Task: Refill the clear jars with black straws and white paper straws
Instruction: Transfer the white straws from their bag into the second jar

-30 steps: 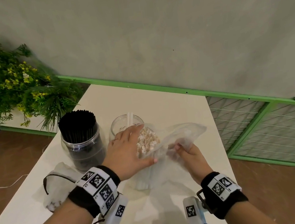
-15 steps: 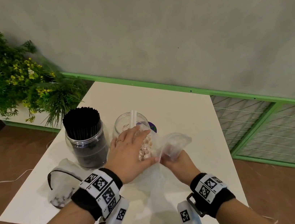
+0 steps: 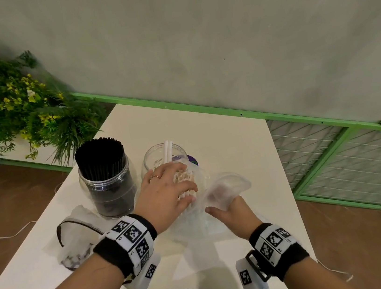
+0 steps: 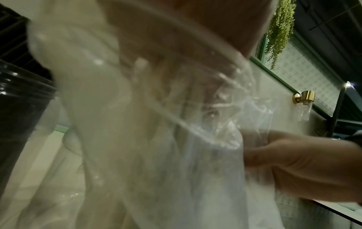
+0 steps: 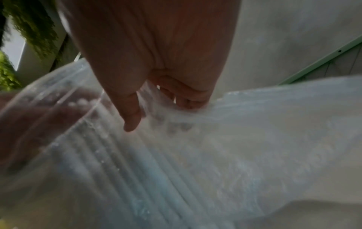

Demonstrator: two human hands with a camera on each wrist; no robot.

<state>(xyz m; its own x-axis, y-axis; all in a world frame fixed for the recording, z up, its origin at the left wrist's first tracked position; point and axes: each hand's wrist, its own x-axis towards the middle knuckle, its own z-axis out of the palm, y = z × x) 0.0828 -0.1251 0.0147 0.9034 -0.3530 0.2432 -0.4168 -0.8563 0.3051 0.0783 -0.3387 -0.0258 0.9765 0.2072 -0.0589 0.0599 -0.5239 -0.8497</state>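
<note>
On the white table (image 3: 220,140) stand two clear jars. The left jar (image 3: 108,187) is packed with black straws (image 3: 99,157). The right jar (image 3: 162,157) holds two white paper straws (image 3: 168,151). In front of it, my left hand (image 3: 167,194) grips a bundle of white paper straws (image 3: 185,182) that stands upright inside a clear plastic bag (image 3: 225,188). My right hand (image 3: 228,209) pinches the bag's open edge, and its fingers (image 5: 182,93) curl into the plastic (image 5: 215,155). The bag (image 4: 176,139) fills the left wrist view, blurred.
A crumpled empty plastic bag (image 3: 75,239) with a dark band lies at the table's front left. A leafy plant with yellow flowers (image 3: 13,108) stands to the left. Behind run a grey wall and a green-framed wire fence (image 3: 357,157).
The right hand has pulled the bag's edge down and toward me, baring more of the white straw bundle. The left hand keeps its grip on the bundle.
</note>
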